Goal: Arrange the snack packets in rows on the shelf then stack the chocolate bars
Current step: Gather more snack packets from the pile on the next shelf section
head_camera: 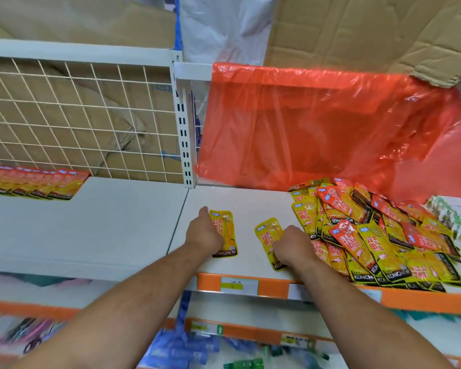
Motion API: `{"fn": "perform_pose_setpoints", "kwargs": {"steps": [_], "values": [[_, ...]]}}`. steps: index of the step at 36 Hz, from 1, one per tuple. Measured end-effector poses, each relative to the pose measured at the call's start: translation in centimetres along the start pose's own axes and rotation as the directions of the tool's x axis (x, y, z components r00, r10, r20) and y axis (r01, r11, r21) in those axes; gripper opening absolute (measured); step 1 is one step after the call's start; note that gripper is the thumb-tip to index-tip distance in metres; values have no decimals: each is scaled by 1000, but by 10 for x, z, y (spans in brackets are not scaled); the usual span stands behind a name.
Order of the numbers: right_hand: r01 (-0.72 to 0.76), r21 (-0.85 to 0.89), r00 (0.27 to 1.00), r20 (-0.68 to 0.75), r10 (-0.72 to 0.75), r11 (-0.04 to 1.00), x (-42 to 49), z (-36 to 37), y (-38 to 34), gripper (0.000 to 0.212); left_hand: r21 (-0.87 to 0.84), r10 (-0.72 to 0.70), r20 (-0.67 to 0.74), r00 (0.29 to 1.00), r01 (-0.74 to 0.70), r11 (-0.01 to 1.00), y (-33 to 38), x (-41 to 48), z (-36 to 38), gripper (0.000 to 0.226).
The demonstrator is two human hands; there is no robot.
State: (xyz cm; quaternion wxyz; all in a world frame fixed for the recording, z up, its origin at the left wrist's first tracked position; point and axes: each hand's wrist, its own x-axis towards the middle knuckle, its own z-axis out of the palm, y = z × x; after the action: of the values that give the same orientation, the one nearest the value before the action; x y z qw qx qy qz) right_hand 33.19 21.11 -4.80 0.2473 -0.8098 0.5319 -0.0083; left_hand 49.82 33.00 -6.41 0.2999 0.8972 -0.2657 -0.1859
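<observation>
Left hand [204,233]: bare forearm reaches up from the lower left, back of the hand upward. Fingers curled down, holding the left edge of a flat, glossy yellow foil snack packet [226,235], which lies lengthwise on the smooth white shelf board [250,202].

Right hand [293,246]: forearm reaches up from the lower right, knuckles upward. Fingers bent over and gripping the near end of a second yellow foil snack packet [268,231], tilted, its far half showing just left of the hand.

Just right of the right hand: loose heap of yellow and red-orange foil packets [370,235], overlapping, crinkled and shiny.

Beyond both hands: translucent red plastic sheet [317,123], wrinkled, draped down to the shelf.

Well left of the left hand: neat overlapping row of red-and-yellow packets [35,182] below a white wire mesh panel [77,115].

Below the wrists: orange shelf-edge strip [273,287].
</observation>
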Motion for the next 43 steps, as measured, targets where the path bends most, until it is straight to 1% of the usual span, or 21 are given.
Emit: {"fn": "perform_pose_setpoints", "kwargs": {"steps": [2, 4, 5, 6, 8, 10, 14, 18, 23, 29, 34, 39, 41, 43], "values": [[15, 28, 1000, -11, -15, 999, -2, 1, -2, 17, -36, -25, -16, 1000, 24, 999, -2, -4, -5, 48], [25, 97, 1000, -17, -23, 995, -4, 2, -6, 11, -70, -51, -12, 999, 50, 996, -6, -6, -8, 22], [32, 144, 999, -22, -29, 989, -5, 3, -8, 6, -121, -66, -13, 998, 64, 991, -8, -7, -9, 15], [38, 211, 999, -27, -33, 977, -6, 5, -10, 8, -187, -79, -13, 997, 75, 980, -10, -8, -11, 13], [39, 359, 999, -27, -31, 932, -9, 9, -16, 21, -301, -93, -28, 995, 81, 950, -16, -8, -14, 20], [26, 470, 1000, -15, -22, 882, -14, 11, -24, 22, -379, -101, -32, 994, 82, 922, -21, -7, -21, 22], [35, 574, 999, 8, -49, 818, -19, 19, -45, 19, -503, -127, -33, 991, 94, 859, -32, -4, -38, 25], [36, 627, 998, 22, -63, 778, -22, 33, -71, 17, -540, -143, -31, 989, 104, 835, -51, -2, -60, 21], [57, 616, 996, 24, -90, 786, -27, 55, -111, 5, -515, -178, -34, 983, 136, 846, -89, 7, -97, 20], [78, 585, 994, 17, -108, 807, -37, 84, -173, 7, -494, -199, -55, 978, 147, 857, -144, 24, -148, 14], [85, 588, 994, 3, -108, 804, -42, 118, -229, 21, -480, -179, -67, 981, 126, 868, -183, 39, -191, 18], [106, 561, 994, -26, -110, 821, -52, 141, -281, 13, -409, -159, -68, 985, 118, 905, -217, 60, -228, 18], [107, 556, 993, -28, -111, 825, -56, 146, -297, 15, -372, -156, -75, 985, 117, 921, -227, 66, -240, 18], [97, 556, 994, -15, -106, 825, -57, 151, -309, 19, -369, -162, -71, 984, 126, 921, -236, 73, -248, 18]]}}
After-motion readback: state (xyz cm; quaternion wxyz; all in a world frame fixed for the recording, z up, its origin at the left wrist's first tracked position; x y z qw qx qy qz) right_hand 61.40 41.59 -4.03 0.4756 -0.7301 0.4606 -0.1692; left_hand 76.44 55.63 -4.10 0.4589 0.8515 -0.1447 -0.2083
